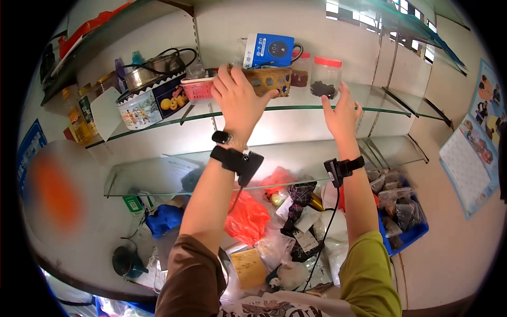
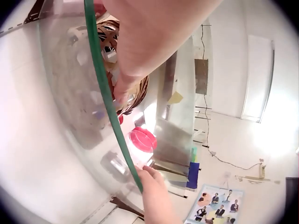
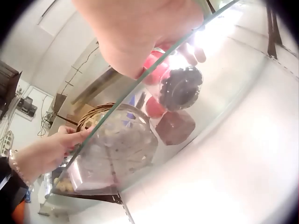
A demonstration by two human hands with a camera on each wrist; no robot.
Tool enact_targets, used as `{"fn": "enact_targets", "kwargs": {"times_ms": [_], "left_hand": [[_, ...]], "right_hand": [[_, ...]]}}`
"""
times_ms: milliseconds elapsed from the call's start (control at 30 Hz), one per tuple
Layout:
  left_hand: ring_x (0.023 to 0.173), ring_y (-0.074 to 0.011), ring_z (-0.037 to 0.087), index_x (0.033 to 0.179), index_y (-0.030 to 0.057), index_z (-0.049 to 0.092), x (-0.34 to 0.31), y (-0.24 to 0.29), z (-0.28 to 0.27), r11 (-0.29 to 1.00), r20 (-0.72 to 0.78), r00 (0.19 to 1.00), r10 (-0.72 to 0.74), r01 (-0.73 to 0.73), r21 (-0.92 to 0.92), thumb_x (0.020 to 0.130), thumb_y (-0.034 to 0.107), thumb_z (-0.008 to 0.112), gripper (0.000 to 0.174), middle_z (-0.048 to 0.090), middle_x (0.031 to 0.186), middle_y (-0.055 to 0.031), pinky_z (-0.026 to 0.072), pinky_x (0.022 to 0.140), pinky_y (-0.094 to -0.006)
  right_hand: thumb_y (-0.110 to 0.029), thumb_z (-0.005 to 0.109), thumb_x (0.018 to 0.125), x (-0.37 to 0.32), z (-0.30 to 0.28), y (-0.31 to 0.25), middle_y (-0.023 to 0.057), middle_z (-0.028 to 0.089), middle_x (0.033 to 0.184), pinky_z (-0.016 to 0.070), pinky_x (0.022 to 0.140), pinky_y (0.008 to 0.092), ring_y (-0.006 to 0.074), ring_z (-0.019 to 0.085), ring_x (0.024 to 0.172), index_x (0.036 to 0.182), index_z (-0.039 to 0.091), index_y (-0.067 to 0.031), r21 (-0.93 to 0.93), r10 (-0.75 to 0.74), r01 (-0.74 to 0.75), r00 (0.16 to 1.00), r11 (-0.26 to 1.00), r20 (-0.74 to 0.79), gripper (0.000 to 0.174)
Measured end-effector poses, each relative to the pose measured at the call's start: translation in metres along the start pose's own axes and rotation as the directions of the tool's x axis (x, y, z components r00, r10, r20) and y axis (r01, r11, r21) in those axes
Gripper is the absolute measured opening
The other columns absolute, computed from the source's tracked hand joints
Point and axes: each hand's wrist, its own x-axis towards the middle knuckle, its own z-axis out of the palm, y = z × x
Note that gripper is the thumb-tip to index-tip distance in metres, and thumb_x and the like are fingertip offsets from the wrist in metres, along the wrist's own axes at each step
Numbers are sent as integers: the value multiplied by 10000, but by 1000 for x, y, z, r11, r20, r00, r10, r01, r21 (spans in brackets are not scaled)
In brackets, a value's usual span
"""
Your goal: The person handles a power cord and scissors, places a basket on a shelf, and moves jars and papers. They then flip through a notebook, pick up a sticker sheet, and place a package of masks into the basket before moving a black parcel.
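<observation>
In the head view my left hand (image 1: 238, 104) is raised at the upper glass shelf (image 1: 296, 107), fingers extended and thumb out to the side. It overlaps the left part of a woven wicker basket (image 1: 275, 83), and the left wrist view shows the thumb at the basket's side (image 2: 140, 95). My right hand (image 1: 342, 117) is at the shelf's front edge, thumb and fingers apart. Just left of it stands a clear jar (image 1: 320, 74) with a red lid and dark contents, seen from below through the glass in the right wrist view.
A blue-and-white sign (image 1: 268, 50) stands above the basket, beside a second red-lidded jar (image 1: 300, 78). Leftward are a pink basket (image 1: 198, 90) and a decorated tin (image 1: 140, 112). Below a lower glass shelf (image 1: 137, 182) lie red plastic bags (image 1: 247, 216) and a blue crate (image 1: 406, 244) of packets.
</observation>
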Motion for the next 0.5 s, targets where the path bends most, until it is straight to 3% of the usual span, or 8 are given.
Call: {"fn": "enact_targets", "kwargs": {"times_ms": [67, 133, 200, 333, 400, 500], "left_hand": [[1106, -375, 398, 1151, -7, 419, 6, 1, -1, 989, -24, 994, 105, -101, 111, 540, 429, 854, 867, 387, 1236, -191, 329, 917, -472], [1116, -363, 402, 1117, 13, 451, 12, 3, -2, 991, 44, 996, 81, -85, 108, 575, 402, 841, 773, 410, 1212, -181, 336, 915, -452], [1075, -344, 464, 1099, 33, 472, 18, 4, -1, 988, 268, 963, 20, -60, 141, 617, 374, 816, 683, 487, 1136, -166, 381, 880, -435], [1000, -328, 529, 1076, 45, 495, 25, -6, 17, 997, 351, 936, 34, -59, 59, 648, 339, 795, 599, 547, 1046, -153, 430, 820, -422], [906, -300, 588, 1046, 65, 515, 27, -7, 22, 997, 351, 935, 51, -67, 35, 635, 309, 811, 562, 564, 1009, -135, 451, 744, -419], [998, -305, 547, 1034, 68, 518, 21, -2, 21, 993, 324, 946, 29, -63, 96, 677, 279, 775, 488, 538, 1046, -146, 431, 786, -421]], "right_hand": [[-264, 602, 846, -3, 1, -3, 104, 599, 1115, 225, 995, 515, 275, 500, 1098, 1314, 408, -60, 8, 15, -16, 999, 1000, 41, 546], [-267, 570, 866, -5, 3, -9, 98, 647, 1007, 213, 1003, 508, 273, 509, 1089, 1287, 463, -67, 10, -63, 63, 997, 998, 50, 478], [-272, 558, 873, -6, 4, -19, 97, 657, 966, 209, 1004, 507, 274, 511, 1088, 1260, 495, -68, -14, -82, 84, 991, 996, 108, 442], [-326, 525, 890, -5, 11, -25, 108, 668, 885, 217, 997, 510, 286, 511, 1088, 1204, 560, -59, -36, -108, 117, 978, 993, 176, 413], [-351, 515, 893, -4, 19, -24, 113, 661, 937, 222, 993, 514, 291, 504, 1094, 1207, 563, -60, -86, -130, 144, 980, 986, 152, 431], [-405, 493, 897, -3, 20, -29, 125, 633, 1056, 230, 987, 516, 298, 489, 1107, 1213, 570, -62, -149, -127, 151, 980, 977, 155, 472]]}}
